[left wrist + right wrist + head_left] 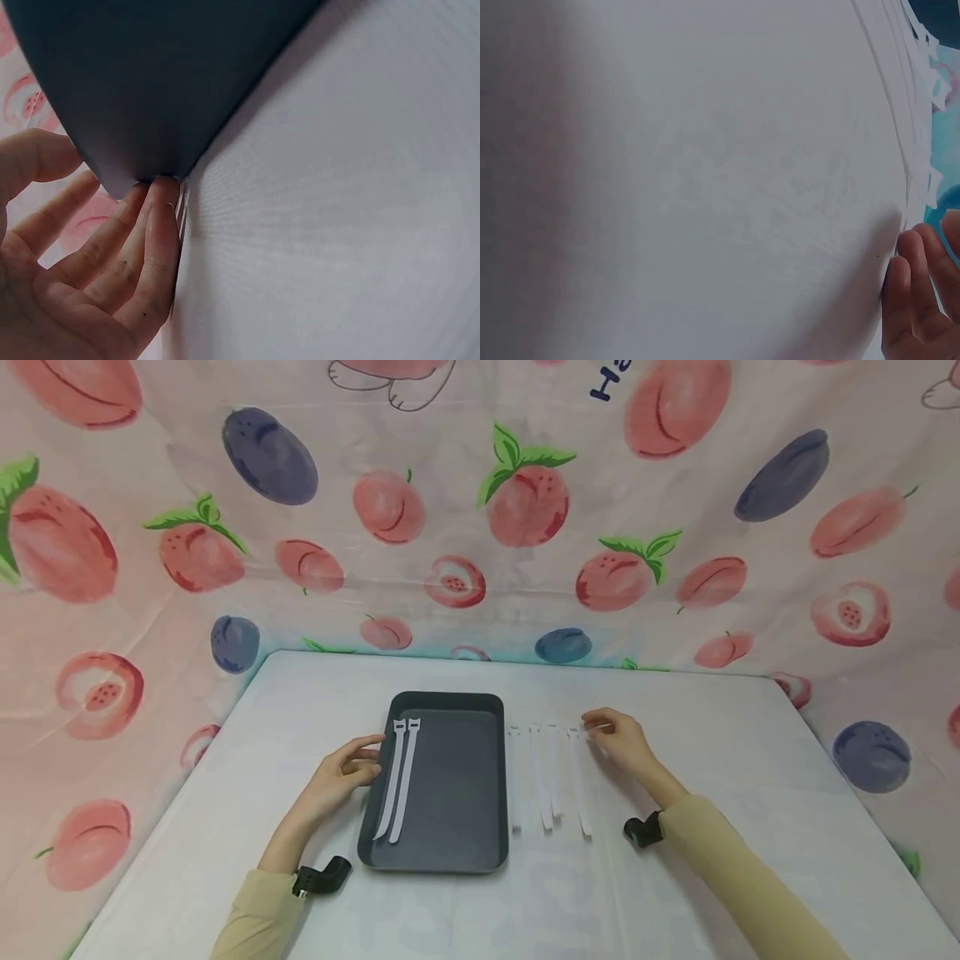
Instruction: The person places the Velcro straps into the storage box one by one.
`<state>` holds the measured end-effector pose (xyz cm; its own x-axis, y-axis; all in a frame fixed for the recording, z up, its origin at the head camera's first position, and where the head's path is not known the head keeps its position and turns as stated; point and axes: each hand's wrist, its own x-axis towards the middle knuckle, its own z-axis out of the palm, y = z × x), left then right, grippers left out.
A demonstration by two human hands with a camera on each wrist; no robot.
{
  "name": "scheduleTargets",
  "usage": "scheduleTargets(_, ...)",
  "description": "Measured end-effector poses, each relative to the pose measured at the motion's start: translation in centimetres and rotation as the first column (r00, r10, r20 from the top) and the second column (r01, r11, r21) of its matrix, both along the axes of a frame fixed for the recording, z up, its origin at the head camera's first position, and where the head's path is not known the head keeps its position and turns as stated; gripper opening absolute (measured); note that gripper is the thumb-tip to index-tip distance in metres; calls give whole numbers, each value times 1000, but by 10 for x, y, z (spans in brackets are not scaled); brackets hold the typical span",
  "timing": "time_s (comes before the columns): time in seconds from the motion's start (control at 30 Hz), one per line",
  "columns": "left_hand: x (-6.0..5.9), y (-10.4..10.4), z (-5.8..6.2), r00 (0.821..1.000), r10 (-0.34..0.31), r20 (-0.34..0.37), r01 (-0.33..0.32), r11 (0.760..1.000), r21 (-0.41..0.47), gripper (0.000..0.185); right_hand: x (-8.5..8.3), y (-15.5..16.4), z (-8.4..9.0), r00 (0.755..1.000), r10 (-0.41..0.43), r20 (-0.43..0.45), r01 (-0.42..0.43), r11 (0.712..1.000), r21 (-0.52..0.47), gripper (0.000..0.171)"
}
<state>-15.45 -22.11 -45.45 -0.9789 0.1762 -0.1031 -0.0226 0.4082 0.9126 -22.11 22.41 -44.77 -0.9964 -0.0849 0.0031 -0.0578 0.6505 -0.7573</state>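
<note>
Two hands work on a white surface (pixel 675 893) hemmed in by a cloth backdrop (pixel 480 527) printed with peaches and plums. Largest of the things on it is a dark grey tray (pixel 457 810), lying near the middle with its long side running away from the person. Next in size come the hands. Her or his left hand (pixel 341 777) rests against the tray's left rim, fingers (pixel 154 225) straight and relaxed, tips touching the tray's edge, gripping nothing. Opposite, the right hand (pixel 622 743) sits just right of a row of white straps, its curled fingers (pixel 596 722) pinching the head of the rightmost strap (pixel 580 785). Three more loose straps (pixel 536 781) lie side by side between it and the tray. Inside the tray, along its left side, lie two straps (pixel 399 785).
</note>
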Motion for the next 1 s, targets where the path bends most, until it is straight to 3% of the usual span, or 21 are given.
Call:
scheduleTargets(0.4,-1,1,-3,1000,9,5,-9,1000,-4,50,-10,-2,-9,1000,1,16,-1,1000,-1,29)
scheduleTargets(1.0,-1,0,-2,1000,4,-13,-4,1000,-2,50,-8,-13,-8,1000,-13,1,13,1000,-9,29)
